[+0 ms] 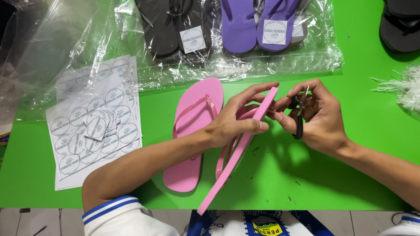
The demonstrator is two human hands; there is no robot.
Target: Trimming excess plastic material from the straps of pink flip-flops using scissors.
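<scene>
1. A pink flip-flop (238, 153) is held on edge, tilted, by the left hand (236, 118); its sole is pinched near the upper end between the thumb and the curled fingers, and its lower end reaches past the near table edge.
2. A small pair of black-handled scissors (299, 114) is gripped in the right hand (317, 116), with the fingers closed around the handles; the blades are pointed up, just beside the upper end of the held flip-flop. Whether the blades touch the sole cannot be told.
3. A second pink flip-flop (192, 131) is laid flat, strap up, on the green table (358, 144), just beyond and beneath the left wrist.
4. Sheets of round white stickers (94, 126) are spread well to the left of the left hand.
5. Beyond both hands, a black pair (173, 26) and a purple pair (256, 24) of flip-flops are seen wrapped in clear plastic bags, each bearing a square white label.
6. To the far right of the right hand, a bundle of clear plastic fasteners (404, 89) is laid, with dark flip-flops (400, 24) beyond it.
</scene>
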